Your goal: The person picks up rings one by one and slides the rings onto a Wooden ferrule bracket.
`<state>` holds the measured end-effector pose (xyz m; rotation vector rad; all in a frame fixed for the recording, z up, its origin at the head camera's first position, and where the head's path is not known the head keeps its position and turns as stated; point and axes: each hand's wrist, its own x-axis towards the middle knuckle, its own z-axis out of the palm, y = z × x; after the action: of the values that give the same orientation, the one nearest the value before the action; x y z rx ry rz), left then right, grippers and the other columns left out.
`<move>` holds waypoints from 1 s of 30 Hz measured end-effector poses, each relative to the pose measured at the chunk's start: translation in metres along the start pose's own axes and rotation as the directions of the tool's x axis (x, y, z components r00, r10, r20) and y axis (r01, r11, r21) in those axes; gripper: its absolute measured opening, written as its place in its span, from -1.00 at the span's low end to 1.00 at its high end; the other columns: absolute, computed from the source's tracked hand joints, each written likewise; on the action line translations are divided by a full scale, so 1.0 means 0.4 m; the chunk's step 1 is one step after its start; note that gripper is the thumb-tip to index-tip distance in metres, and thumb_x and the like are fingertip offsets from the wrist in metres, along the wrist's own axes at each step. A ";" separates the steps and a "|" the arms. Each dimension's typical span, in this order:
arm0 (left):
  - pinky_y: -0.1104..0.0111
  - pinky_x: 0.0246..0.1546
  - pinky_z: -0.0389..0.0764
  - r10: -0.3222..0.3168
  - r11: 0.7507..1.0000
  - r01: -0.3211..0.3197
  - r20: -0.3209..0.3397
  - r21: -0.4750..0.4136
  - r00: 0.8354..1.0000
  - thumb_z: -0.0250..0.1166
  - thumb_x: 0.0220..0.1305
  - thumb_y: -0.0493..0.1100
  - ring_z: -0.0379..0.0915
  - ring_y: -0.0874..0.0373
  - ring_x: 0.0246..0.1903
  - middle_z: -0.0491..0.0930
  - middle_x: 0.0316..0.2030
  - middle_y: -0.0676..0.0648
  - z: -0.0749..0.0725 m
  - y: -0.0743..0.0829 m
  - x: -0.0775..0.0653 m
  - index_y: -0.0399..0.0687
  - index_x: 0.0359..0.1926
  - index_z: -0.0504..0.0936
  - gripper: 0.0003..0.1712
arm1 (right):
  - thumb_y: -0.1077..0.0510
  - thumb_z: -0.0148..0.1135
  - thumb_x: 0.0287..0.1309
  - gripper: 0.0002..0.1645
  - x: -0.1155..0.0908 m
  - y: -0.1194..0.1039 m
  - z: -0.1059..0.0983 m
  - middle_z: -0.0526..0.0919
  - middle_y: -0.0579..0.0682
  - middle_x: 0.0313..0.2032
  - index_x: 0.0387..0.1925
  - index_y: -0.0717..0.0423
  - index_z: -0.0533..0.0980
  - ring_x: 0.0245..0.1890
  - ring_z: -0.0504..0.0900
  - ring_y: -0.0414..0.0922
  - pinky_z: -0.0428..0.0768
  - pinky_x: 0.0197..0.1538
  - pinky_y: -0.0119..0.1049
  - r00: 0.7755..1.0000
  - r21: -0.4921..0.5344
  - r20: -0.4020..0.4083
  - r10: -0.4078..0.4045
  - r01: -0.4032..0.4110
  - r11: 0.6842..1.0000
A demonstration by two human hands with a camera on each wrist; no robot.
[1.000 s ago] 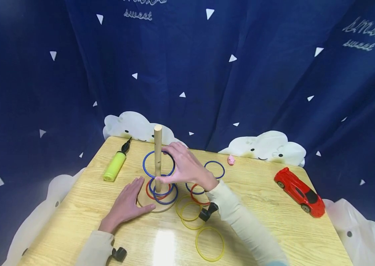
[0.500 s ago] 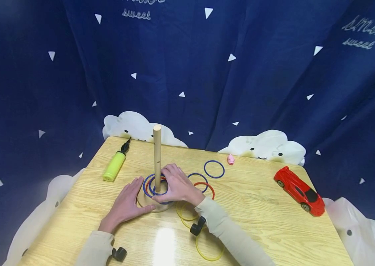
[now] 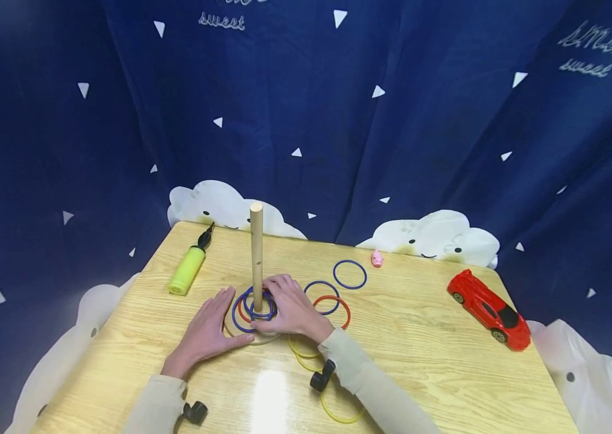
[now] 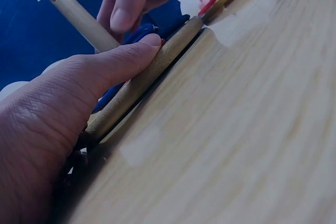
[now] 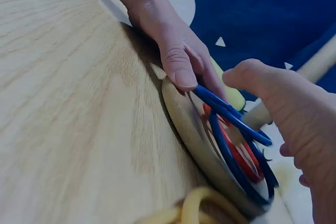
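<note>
A wooden peg (image 3: 257, 259) stands upright on a round wooden base (image 3: 266, 339). Several blue rings (image 5: 230, 113) and a red ring (image 5: 249, 163) lie loosely around its foot, one blue ring tilted above the others. My left hand (image 3: 205, 331) rests against the base's left side, fingers extended, its thumb (image 4: 134, 59) along the rim. At the right side of the peg is my right hand (image 3: 292, 307), thumb and fingers spread apart over the rings. In the right wrist view its thumb (image 5: 252, 77) sits apart from the blue ring.
Right of the base lie two blue rings (image 3: 350, 261), a red ring (image 3: 348, 313) and several yellow rings (image 3: 338, 419), partly under the right forearm. A green hand pump (image 3: 187, 272) lies back left. A pink pig figure (image 3: 377, 259) and a red toy car (image 3: 490, 312) are farther right.
My right hand has brought a blue ring down along the peg to the base, and its fingers have come off it. The left hand stays at the base.
</note>
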<state>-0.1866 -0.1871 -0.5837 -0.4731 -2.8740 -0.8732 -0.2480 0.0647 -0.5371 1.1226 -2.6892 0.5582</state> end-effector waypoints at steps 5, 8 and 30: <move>-0.04 0.62 -0.03 -0.006 1.000 0.006 0.002 -0.004 1.000 0.41 -0.03 0.63 -0.03 -0.15 0.61 0.09 0.62 -0.21 0.000 0.001 0.000 -0.19 0.66 0.04 0.50 | -0.47 0.47 -0.02 0.14 -0.067 0.027 -0.023 0.48 0.03 0.33 0.44 0.08 0.41 0.36 0.42 -0.02 0.48 0.40 0.01 0.995 0.082 -0.067 0.071 -0.065 0.994; -0.04 0.62 -0.05 -0.015 1.000 0.015 0.004 -0.009 1.000 0.41 -0.05 0.63 -0.04 -0.15 0.61 0.08 0.62 -0.20 -0.003 0.001 -0.002 -0.18 0.66 0.04 0.52 | -0.44 0.48 -0.01 0.15 -0.112 0.051 -0.033 0.46 0.06 0.37 0.46 0.12 0.38 0.39 0.40 0.02 0.46 0.42 0.06 0.989 0.108 -0.096 0.110 -0.099 0.989; -0.03 0.63 -0.06 -0.022 1.000 0.022 0.015 -0.020 1.000 0.41 -0.04 0.63 -0.07 -0.13 0.62 0.06 0.63 -0.21 -0.005 0.002 -0.001 -0.18 0.66 0.03 0.52 | -0.56 0.52 -0.20 0.29 -0.327 0.185 -0.051 0.48 0.11 0.24 0.41 0.16 0.43 0.25 0.42 0.10 0.43 0.28 0.13 0.904 0.107 -0.146 0.402 -0.390 0.915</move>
<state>-0.1862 -0.1878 -0.5817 -0.4526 -2.8912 -0.9066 -0.2088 0.2057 -0.5777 0.5062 -2.7743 0.7813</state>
